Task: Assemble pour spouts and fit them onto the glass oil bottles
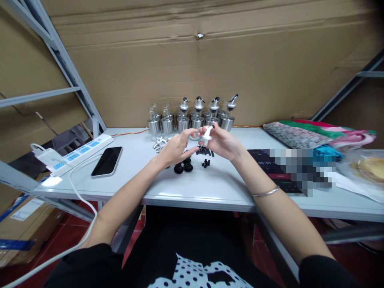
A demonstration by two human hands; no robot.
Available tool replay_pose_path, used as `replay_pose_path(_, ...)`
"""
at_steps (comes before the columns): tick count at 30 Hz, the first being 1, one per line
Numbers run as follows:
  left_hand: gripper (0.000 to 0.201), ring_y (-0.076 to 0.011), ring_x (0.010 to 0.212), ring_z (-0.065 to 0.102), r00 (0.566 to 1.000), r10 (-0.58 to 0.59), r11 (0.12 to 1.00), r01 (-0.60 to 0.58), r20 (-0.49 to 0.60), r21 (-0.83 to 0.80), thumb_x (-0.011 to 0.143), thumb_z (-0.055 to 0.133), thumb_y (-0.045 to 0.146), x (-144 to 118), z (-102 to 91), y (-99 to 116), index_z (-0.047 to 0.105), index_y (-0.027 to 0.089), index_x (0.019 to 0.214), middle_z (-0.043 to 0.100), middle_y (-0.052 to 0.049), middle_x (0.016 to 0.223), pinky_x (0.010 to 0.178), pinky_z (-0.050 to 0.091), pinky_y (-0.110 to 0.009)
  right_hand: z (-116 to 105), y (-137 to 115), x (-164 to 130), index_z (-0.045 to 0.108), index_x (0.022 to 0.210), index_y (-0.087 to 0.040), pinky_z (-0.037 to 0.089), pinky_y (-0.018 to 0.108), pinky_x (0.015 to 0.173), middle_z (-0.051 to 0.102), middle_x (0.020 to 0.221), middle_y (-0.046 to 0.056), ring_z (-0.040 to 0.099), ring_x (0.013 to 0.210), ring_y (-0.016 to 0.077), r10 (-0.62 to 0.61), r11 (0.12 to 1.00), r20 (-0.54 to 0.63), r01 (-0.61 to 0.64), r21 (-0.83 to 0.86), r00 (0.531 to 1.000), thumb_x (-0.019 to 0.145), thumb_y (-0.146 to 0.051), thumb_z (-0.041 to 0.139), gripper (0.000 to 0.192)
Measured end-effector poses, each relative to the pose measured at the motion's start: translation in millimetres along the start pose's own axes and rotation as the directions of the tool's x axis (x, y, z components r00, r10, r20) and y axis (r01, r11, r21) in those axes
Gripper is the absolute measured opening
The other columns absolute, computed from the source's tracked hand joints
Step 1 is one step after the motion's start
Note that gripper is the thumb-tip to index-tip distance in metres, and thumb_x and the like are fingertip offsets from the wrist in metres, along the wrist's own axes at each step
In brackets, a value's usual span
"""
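Note:
My right hand (223, 142) pinches a white pourer spout (207, 135) with a small black piece at its top. Close on its left is my left hand (178, 147), thumb and fingers apart, nothing visible between them. Below the hands lie round black stoppers (188, 167), a cluster of small black plugs (205, 163) and a row of short black strips (205, 151). Several loose white-silver spouts (159, 144) are heaped left of my left hand. Behind stand glass bottles with metal sleeves (183, 123); several carry silver pourers with black tips (199, 103).
At the left are a phone (107, 161), a white power strip (82, 153) and a white cable (78, 192). A tablet with a timer (270, 164), partly pixelated, lies right, near a patterned bag (294, 134) and a plastic food container (370, 168). Cardboard (180, 60) walls the back.

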State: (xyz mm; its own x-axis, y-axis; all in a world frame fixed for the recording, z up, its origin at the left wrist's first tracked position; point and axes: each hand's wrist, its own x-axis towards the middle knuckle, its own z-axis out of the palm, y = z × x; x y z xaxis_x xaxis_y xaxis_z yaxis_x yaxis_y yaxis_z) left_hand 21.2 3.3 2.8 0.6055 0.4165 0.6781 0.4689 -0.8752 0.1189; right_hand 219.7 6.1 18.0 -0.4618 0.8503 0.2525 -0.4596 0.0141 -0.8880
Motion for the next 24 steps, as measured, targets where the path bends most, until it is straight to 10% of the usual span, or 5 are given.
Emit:
replay_pose_path(6, 0.019, -0.0239, 0.107, 0.055, 0.889, -0.263, 0.956, 0.187, 0.375, 0.228, 0.094, 0.045, 0.025, -3, -9.7, -18, 0.057, 0.018, 0.105, 0.061, -0.007, 0.11, 0.089, 0.04, -0.04, -11, -4, 5, 0.063, 0.074, -0.025, 0.05, 0.035, 0.081, 0.067, 0.09, -0.001, 0.063, 0.093, 0.0176, -0.008, 0.994, -0.179, 0.027, 0.103, 0.984, 0.086, -0.046, 0.057, 0.025)
replay_pose_path(15, 0.029, -0.0235, 0.109, 0.053, 0.806, -0.265, 0.956, 0.151, 0.529, 0.25, 0.092, 0.046, 0.014, -3, 5.8, -13, 0.057, 0.019, 0.118, 0.064, -0.007, 0.114, 0.087, 0.037, -0.035, -5, 1, 6, 0.058, 0.066, -0.022, 0.051, 0.032, 0.079, 0.069, 0.088, -0.001, 0.065, 0.093, 0.0176, 0.002, 0.998, -0.23, 0.013, 0.066, 0.973, 0.077, -0.05, 0.067, 0.031)
replay_pose_path(24, 0.009, -0.017, 0.086, 0.06, 0.922, -0.24, 0.96, 0.179, 0.303, 0.215, 0.088, 0.058, 0.023, -1, -4.9, -9, 0.056, 0.017, 0.093, 0.067, -0.002, 0.092, 0.077, 0.031, -0.028, -2, 2, 5, 0.065, 0.079, -0.023, 0.052, 0.032, 0.081, 0.068, 0.081, -0.001, 0.067, 0.088, 0.0175, -0.016, 1.0, -0.263, 0.018, 0.004, 0.965, 0.075, -0.051, 0.069, 0.028)
